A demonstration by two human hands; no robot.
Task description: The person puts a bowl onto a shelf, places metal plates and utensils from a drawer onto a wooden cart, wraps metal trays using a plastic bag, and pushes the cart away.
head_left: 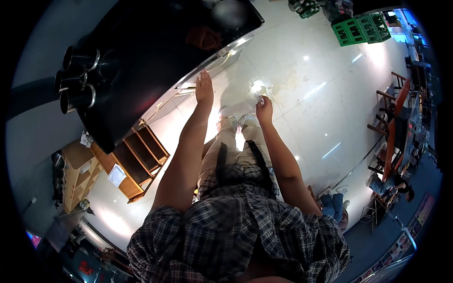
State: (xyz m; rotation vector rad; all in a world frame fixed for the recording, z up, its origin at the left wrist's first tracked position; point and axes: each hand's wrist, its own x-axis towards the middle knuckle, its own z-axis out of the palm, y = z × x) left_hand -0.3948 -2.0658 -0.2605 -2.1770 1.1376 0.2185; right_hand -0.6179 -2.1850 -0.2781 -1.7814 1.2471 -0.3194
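My left hand (204, 87) reaches forward with its fingers straight, close beside the front edge of a black counter (141, 70). Whether its fingertips touch the edge I cannot tell. My right hand (264, 110) is closed in a pinch over the pale floor. A thin, see-through piece that looks like plastic (260, 98) shows at its fingertips; its full outline is lost against the bright floor. An open drawer or door front (174, 96) with a light frame sits under the counter edge, near my left hand.
Several black cylinders with metal rims (78, 100) stand at the counter's left end. A wooden shelf unit (137, 160) stands below it, with a white cloth or paper (116, 175). Green bottle crates (361, 30) are far right. Wooden chairs (394, 101) and seated people (332, 206) are at right.
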